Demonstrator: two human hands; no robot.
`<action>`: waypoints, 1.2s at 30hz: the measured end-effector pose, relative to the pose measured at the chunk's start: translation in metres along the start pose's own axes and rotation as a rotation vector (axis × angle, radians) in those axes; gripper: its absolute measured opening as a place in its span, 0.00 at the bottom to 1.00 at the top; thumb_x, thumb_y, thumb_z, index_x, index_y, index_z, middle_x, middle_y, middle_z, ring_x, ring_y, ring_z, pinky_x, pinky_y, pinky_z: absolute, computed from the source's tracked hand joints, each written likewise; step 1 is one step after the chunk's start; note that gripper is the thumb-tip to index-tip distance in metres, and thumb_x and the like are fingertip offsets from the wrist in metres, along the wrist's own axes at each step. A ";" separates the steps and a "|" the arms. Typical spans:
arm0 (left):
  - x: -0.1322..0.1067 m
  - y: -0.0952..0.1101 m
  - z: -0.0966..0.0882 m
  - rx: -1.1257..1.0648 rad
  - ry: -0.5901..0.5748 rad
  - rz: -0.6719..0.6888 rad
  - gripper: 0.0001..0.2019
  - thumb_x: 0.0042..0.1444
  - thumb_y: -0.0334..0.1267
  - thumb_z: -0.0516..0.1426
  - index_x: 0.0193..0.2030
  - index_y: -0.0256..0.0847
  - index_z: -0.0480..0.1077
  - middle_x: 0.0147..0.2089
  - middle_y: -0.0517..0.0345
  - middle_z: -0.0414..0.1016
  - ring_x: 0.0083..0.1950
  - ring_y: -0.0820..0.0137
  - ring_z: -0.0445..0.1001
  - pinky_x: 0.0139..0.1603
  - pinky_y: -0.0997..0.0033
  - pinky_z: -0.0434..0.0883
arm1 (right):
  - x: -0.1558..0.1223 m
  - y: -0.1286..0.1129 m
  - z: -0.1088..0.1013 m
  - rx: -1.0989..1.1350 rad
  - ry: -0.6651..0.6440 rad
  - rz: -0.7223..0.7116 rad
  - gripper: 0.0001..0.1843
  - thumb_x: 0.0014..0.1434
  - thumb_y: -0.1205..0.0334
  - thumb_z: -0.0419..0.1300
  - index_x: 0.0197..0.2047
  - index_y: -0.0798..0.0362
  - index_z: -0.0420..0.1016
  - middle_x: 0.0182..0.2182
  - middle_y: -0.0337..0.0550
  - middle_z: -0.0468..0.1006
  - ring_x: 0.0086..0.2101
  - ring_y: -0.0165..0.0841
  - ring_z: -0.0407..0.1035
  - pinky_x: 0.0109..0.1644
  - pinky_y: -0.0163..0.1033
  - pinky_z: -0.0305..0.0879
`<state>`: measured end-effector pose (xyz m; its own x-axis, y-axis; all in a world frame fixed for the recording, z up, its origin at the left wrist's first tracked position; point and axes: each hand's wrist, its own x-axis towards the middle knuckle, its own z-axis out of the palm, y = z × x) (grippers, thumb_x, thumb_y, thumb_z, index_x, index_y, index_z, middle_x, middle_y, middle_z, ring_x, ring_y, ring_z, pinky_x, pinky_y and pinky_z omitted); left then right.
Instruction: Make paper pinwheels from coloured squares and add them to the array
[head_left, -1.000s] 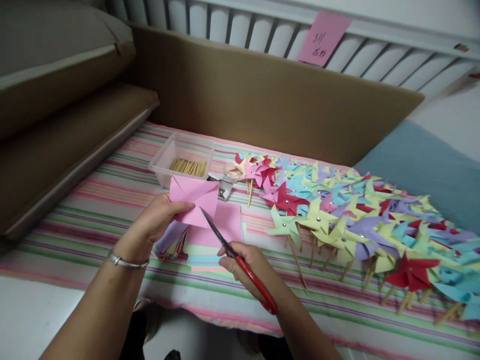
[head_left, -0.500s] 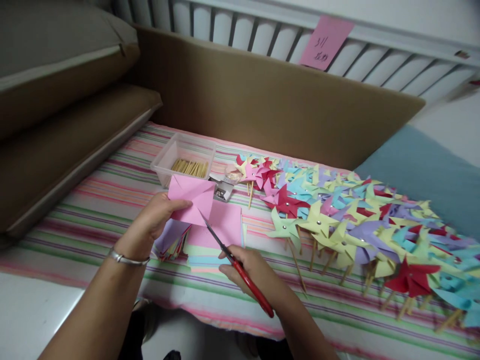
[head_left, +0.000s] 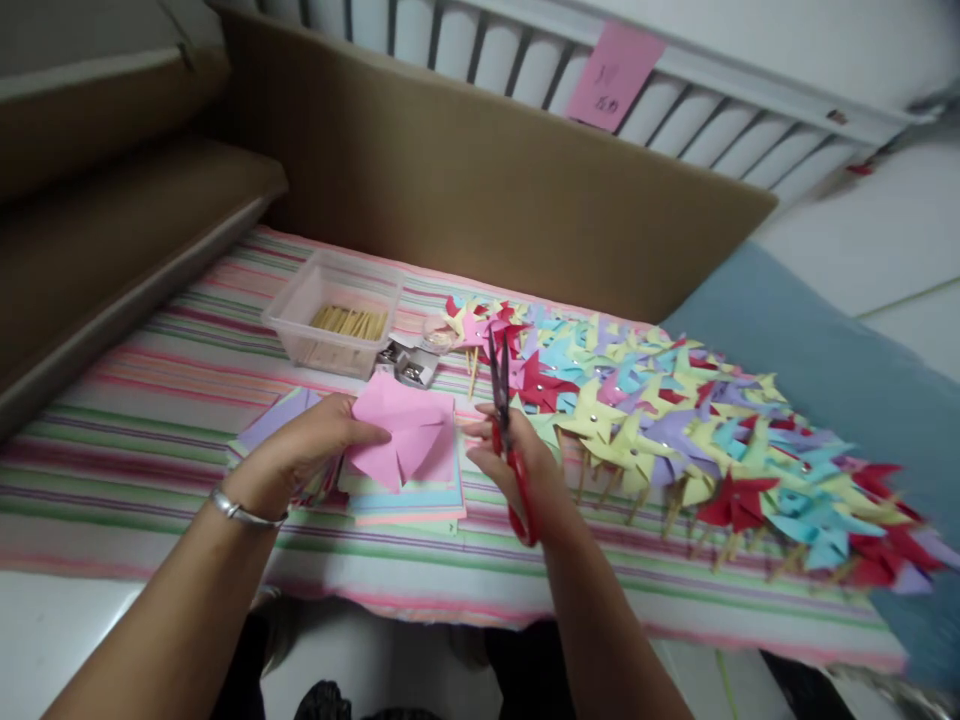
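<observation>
A striped cloth (head_left: 172, 370) covers a low, flat place, with a tall brown board (head_left: 487, 180) standing behind it. Behind the board are white rails, and a pink sign (head_left: 616, 75) with dark writing hangs there.

The step in hand looks like cutting the pink square (head_left: 401, 430), which is up in front of the person, over a stack of colored paper (head_left: 409, 500). I can see cuts going in from its edges toward the middle. The next move seems to call for a steady hold on the paper, with the thumb kept well away from the sharp blades.

The left hand (head_left: 322, 435) pinches the pink square at its left side. The thumb lies flat on top and the other fingers are tucked under, mostly hidden. The right hand (head_left: 546, 475) has the red scissors (head_left: 521, 500) by the handles. Its fingers curl loosely and partly open, touching no paper. The blades point up and away, a little bit apart, just beside the pink square.

Farther back, a clear box (head_left: 296, 340) holds little sticks (head_left: 349, 322). Lots of bright pinwheels (head_left: 592, 420) crowd together on the right.
</observation>
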<state>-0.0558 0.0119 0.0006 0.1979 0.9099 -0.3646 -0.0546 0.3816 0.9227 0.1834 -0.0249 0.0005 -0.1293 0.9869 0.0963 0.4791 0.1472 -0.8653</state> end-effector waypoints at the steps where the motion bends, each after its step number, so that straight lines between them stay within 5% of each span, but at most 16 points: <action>1: 0.001 -0.003 0.007 0.055 -0.059 -0.013 0.08 0.32 0.31 0.65 0.25 0.36 0.77 0.24 0.52 0.77 0.22 0.66 0.70 0.22 0.70 0.66 | 0.001 -0.001 0.004 0.045 0.020 -0.006 0.25 0.52 0.59 0.62 0.53 0.50 0.63 0.41 0.46 0.77 0.39 0.35 0.72 0.43 0.39 0.67; 3: 0.004 -0.007 0.018 0.198 -0.173 -0.057 0.07 0.35 0.34 0.64 0.26 0.38 0.77 0.22 0.56 0.76 0.21 0.69 0.68 0.20 0.73 0.62 | 0.004 -0.004 0.010 0.087 0.012 0.007 0.24 0.51 0.62 0.62 0.52 0.50 0.65 0.39 0.42 0.76 0.38 0.34 0.72 0.40 0.37 0.66; 7: 0.009 -0.010 0.028 0.276 -0.145 -0.108 0.07 0.37 0.38 0.65 0.25 0.38 0.76 0.19 0.58 0.73 0.18 0.70 0.65 0.16 0.74 0.57 | 0.005 -0.006 0.018 0.138 0.018 0.067 0.20 0.48 0.68 0.59 0.46 0.50 0.67 0.34 0.37 0.72 0.31 0.30 0.67 0.34 0.34 0.64; 12: 0.014 -0.013 0.036 -0.149 -0.148 -0.035 0.11 0.41 0.38 0.66 0.32 0.36 0.77 0.29 0.52 0.78 0.26 0.68 0.73 0.27 0.72 0.69 | 0.006 0.003 0.023 0.370 0.180 0.088 0.17 0.50 0.66 0.57 0.45 0.50 0.65 0.33 0.36 0.71 0.26 0.27 0.63 0.29 0.33 0.61; 16: 0.016 -0.027 0.058 -0.545 -0.067 -0.062 0.11 0.44 0.36 0.66 0.36 0.38 0.76 0.34 0.55 0.80 0.32 0.68 0.76 0.34 0.70 0.73 | 0.011 0.009 0.030 0.405 0.378 0.057 0.17 0.49 0.66 0.59 0.44 0.51 0.65 0.36 0.38 0.73 0.33 0.31 0.68 0.37 0.35 0.64; 22: 0.013 -0.035 0.079 -0.585 0.010 0.055 0.16 0.41 0.31 0.67 0.40 0.38 0.76 0.42 0.55 0.81 0.41 0.67 0.77 0.46 0.71 0.72 | 0.010 0.008 0.039 0.343 0.375 0.027 0.17 0.51 0.65 0.58 0.45 0.52 0.65 0.40 0.41 0.73 0.39 0.32 0.69 0.45 0.37 0.64; 28: 0.016 -0.031 0.060 -0.432 0.061 0.147 0.20 0.40 0.36 0.67 0.42 0.34 0.75 0.41 0.49 0.81 0.42 0.61 0.78 0.47 0.64 0.72 | 0.009 0.004 0.038 0.315 0.293 0.108 0.17 0.51 0.64 0.58 0.46 0.52 0.66 0.32 0.38 0.70 0.33 0.31 0.68 0.40 0.36 0.65; 36: 0.018 -0.017 0.002 -0.228 0.238 0.220 0.20 0.39 0.37 0.67 0.42 0.33 0.76 0.39 0.48 0.81 0.37 0.61 0.77 0.40 0.65 0.72 | -0.004 0.009 0.030 0.232 -0.184 0.097 0.20 0.53 0.63 0.58 0.50 0.52 0.67 0.35 0.41 0.73 0.34 0.30 0.69 0.37 0.35 0.66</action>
<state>-0.0492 0.0213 -0.0213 -0.0737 0.9760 -0.2049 -0.2919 0.1753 0.9402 0.1628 -0.0296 -0.0226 -0.2573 0.9642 -0.0645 0.2887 0.0130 -0.9573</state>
